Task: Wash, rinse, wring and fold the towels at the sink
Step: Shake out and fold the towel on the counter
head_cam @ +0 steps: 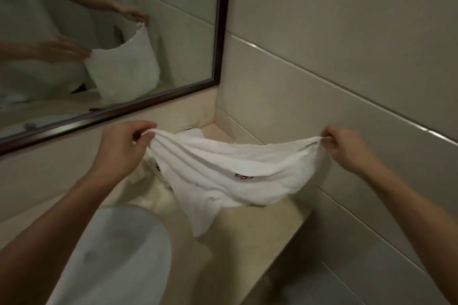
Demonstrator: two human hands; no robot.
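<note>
Now my left hand point(124, 141) and right hand point(344, 143) pinch the white towel's point(223, 168) corners, its long axis stretched sideways between them.

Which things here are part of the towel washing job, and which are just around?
Part of the job:
- towel stretched between left hand and right hand
- second towel lying on the counter behind it
- sink

Just around:
- mirror
- wall tiles
</note>
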